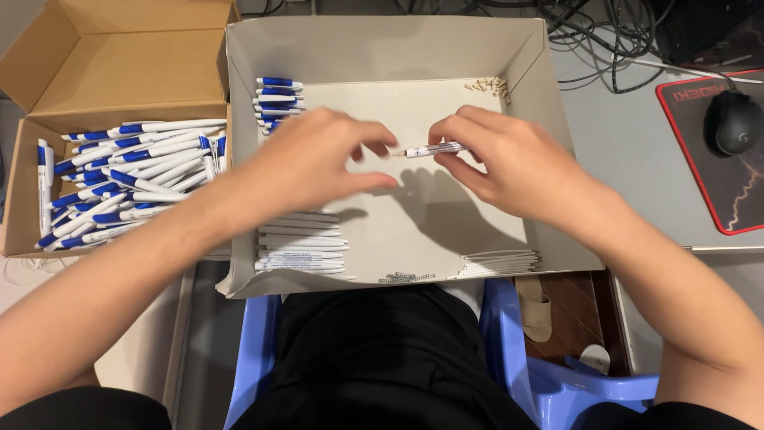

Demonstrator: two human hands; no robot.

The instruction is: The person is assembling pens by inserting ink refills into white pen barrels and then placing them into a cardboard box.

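My right hand (509, 159) pinches a white pen barrel (436, 149) over the middle of a shallow white cardboard tray (382, 48). My left hand (318, 163) hovers just left of the barrel's tip, its thumb and fingers curled and apart; whether they hold a small part I cannot tell. In the tray lie blue pen caps (277, 99) at the back left, white barrels (301, 243) at the front left, thin refills (500, 263) at the front right, small springs (406, 278) at the front edge and tiny tips (493, 86) at the back right.
An open brown cardboard box (119, 64) at the left holds several finished white-and-blue pens (127, 179). At the right a black mouse (734, 121) rests on a red-edged mat (716, 199), with tangled cables (613, 32) behind. A blue plastic stool (549, 382) is below me.
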